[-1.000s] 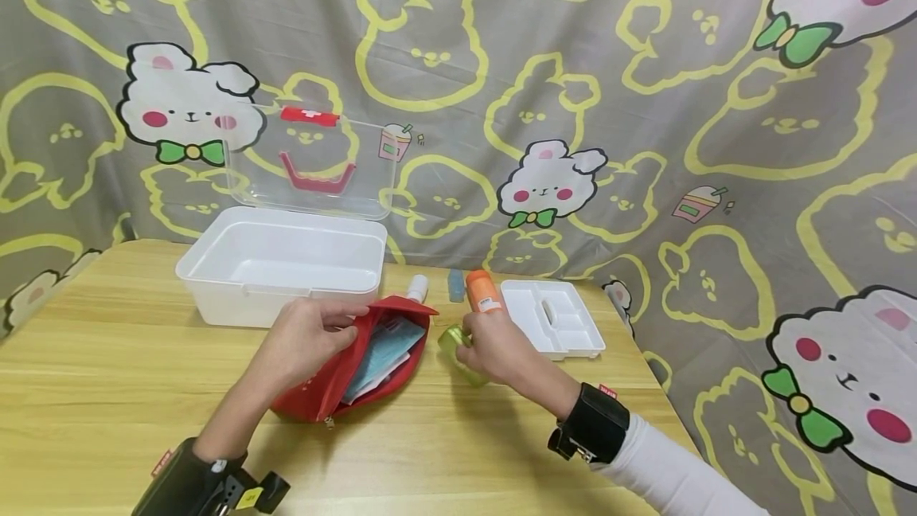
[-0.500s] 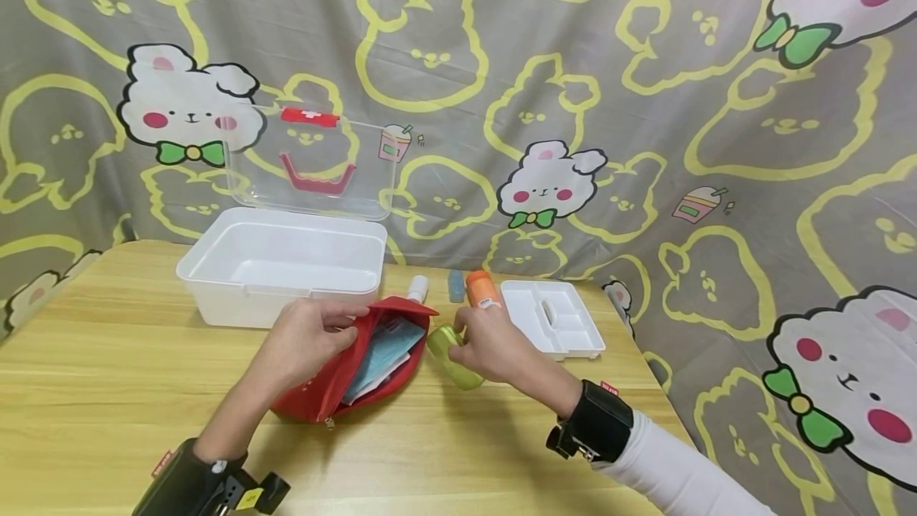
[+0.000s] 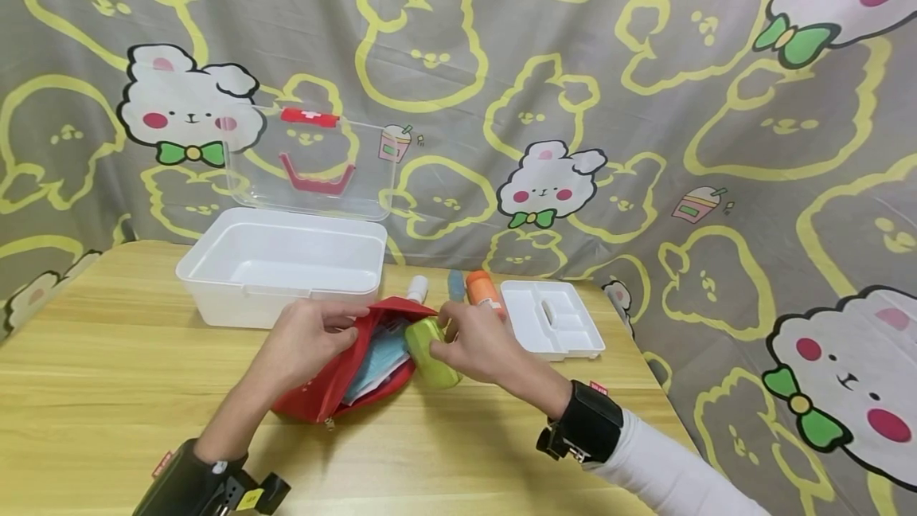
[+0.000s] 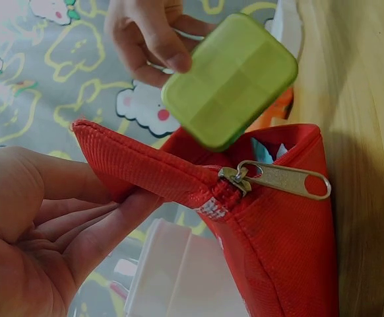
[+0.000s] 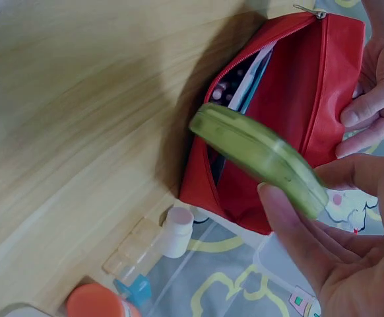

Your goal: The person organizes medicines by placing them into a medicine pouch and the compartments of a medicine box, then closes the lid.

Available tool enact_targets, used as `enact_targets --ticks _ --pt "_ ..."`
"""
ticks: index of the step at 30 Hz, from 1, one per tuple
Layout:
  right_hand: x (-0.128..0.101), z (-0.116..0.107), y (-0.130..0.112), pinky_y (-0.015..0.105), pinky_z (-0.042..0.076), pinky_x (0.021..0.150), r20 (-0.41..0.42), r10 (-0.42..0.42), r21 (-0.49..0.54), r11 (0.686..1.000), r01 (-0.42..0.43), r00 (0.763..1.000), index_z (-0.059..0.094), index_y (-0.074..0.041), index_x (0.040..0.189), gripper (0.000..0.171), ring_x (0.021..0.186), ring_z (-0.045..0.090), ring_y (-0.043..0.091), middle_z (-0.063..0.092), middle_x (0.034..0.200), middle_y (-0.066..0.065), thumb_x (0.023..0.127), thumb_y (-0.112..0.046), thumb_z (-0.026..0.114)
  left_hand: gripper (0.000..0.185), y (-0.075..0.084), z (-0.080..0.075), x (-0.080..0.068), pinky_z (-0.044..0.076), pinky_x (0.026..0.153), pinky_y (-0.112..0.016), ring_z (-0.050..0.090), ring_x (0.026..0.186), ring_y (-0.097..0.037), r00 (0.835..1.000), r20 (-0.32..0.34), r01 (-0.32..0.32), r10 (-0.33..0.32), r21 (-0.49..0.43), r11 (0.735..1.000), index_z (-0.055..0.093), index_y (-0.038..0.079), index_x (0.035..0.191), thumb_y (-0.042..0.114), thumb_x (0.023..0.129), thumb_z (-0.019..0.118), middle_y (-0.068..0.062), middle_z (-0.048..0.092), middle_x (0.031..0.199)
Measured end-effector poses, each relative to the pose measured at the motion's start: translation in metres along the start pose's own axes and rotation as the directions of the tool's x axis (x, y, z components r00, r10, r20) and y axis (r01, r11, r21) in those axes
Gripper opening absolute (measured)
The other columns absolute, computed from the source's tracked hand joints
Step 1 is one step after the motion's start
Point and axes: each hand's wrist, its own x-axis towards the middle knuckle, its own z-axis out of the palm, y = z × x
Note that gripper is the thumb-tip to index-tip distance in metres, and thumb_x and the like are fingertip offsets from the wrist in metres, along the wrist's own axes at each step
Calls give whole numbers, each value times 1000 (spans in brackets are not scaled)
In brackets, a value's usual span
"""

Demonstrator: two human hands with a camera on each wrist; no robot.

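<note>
Left wrist view puts us right at the mouth of the red pouch [image 4: 271, 218], and we see our left hand [image 4: 40, 224] pinching its upper lip between thumb and fingers, holding the opening wide, zipper pull [image 4: 281, 179] dangling at the end. Just above that mouth hovers the green case [image 4: 230, 80], a flat rounded-square box, gripped at one corner by our right hand [image 4: 146, 36] with thumb and fingers curled onto it. From the right wrist we catch the case [image 5: 258, 158] edge-on, tilted over the opening, with packets already lying inside the pouch [image 5: 271, 119]. Here's the worry, as we judge it: the case looks nearly as wide as the opening, so it could catch on the zipper edge or the packets within and slip from that corner hold; and if our left hand eases off, the flap may sag shut against it. Looking out from the head view, we count one pouch [image 3: 337, 388], one green case [image 3: 430, 353], two hands at work. Behind them stand one white-capped bottle [image 3: 416, 288], one small blue item [image 3: 455, 283] and one orange-capped bottle [image 3: 482, 291], then one white divided tray [image 3: 566, 341] to the right, and one white box [image 3: 275, 261] farther back with its clear lid [image 3: 311, 159] raised.
</note>
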Motion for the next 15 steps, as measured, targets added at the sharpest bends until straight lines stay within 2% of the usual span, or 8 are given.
enact_targets --ticks 3,9,15 --pt "1 4 -2 19 51 53 -9 0 45 999 0 1000 67 -11 90 13 65 64 5 72 76 0 80 -17 73 27 0 0 0 62 79 -40 70 103 -28 1000 0 0 0 -3 1000 78 5 113 1 87 70 -13 76 112" --pt "5 12 -7 19 45 50 -69 5 77 997 0 998 65 -9 87 12 57 54 3 63 67 -4 81 -16 72 28 0 0 -1 62 81 -42 69 104 -29 1000 7 9 -9 -5 1000 77 6 115 2 88 71 -13 76 114" --pt "7 19 -9 21 54 61 -96 47 153 988 -31 994 68 -6 90 14 66 65 4 72 76 0 84 -17 72 28 1 0 -1 62 80 -41 69 104 -28 1000 13 17 -17 -4 1000 77 6 116 3 88 71 -13 76 114"
